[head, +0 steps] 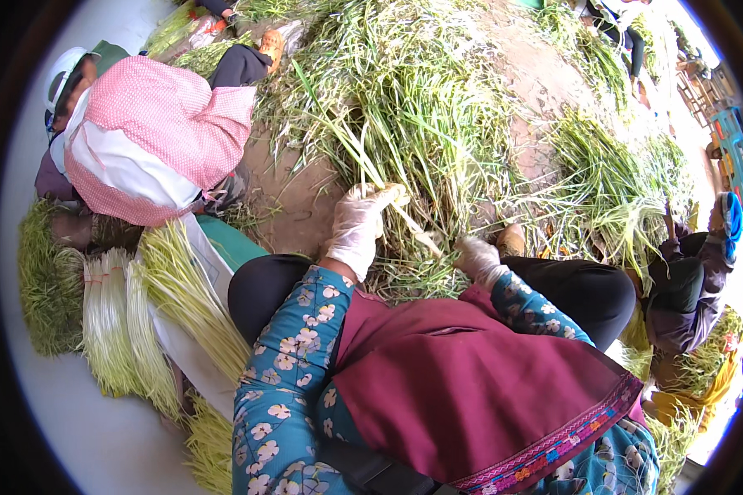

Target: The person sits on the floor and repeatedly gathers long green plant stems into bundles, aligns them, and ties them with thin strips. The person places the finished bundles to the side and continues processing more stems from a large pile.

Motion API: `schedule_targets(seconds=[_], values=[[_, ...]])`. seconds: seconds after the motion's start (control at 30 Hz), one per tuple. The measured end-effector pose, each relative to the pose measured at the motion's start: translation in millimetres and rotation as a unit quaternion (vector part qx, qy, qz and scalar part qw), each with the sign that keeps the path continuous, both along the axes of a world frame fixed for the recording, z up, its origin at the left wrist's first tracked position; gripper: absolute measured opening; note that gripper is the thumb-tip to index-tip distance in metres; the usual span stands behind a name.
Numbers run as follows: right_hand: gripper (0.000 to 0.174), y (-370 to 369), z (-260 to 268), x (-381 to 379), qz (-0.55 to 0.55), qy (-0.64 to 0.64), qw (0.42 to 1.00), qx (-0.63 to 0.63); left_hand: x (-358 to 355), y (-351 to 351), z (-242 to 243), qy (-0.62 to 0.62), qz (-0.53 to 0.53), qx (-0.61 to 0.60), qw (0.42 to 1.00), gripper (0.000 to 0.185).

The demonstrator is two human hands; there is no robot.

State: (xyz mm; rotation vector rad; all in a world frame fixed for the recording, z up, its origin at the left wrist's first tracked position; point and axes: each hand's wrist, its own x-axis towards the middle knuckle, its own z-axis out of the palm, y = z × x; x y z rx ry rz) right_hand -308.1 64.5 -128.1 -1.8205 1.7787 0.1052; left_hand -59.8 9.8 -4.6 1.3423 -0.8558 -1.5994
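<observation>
My left hand (362,226), in a pale glove, is closed around a few leafy plant stalks (362,158). Their green leaves point up and away from me, and a pale stem end (422,236) sticks out to the right of the fist. My right hand (478,258), gloved too and slightly blurred, is just right of that stem end; whether its fingers hold anything cannot be made out. Beyond both hands rises a large heap of green leaves and stalks (415,117). Loose green scraps (415,278) lie under the hands, between my knees.
To the left, trimmed yellow-green stalks (192,291) lie on a white sheet (192,365), beside tied pale bundles (106,309). A person in a pink top (161,124) bends at the upper left. Another person (687,291) sits at the right near another leafy pile (607,173). Bare ground (297,204) shows between piles.
</observation>
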Motion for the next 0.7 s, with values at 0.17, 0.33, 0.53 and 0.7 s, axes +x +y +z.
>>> schedule_targets(seconds=[0.17,0.33,0.53,0.7], values=[[0.056,-30,45,14,-0.063,-0.548,0.834,-0.033,-7,6,4,0.023,-0.051,0.001,0.998,0.019],[0.037,-22,94,52,-0.056,-0.572,0.808,0.126,-9,9,10,0.042,-0.118,-0.027,0.992,0.021],[0.032,-19,81,62,-0.06,-0.528,0.842,0.092,-11,14,6,-0.01,-0.132,-0.015,0.991,0.023],[0.053,-40,109,31,-0.068,-0.493,0.866,0.038,-10,12,1,-0.021,-0.121,-0.008,0.992,0.025]])
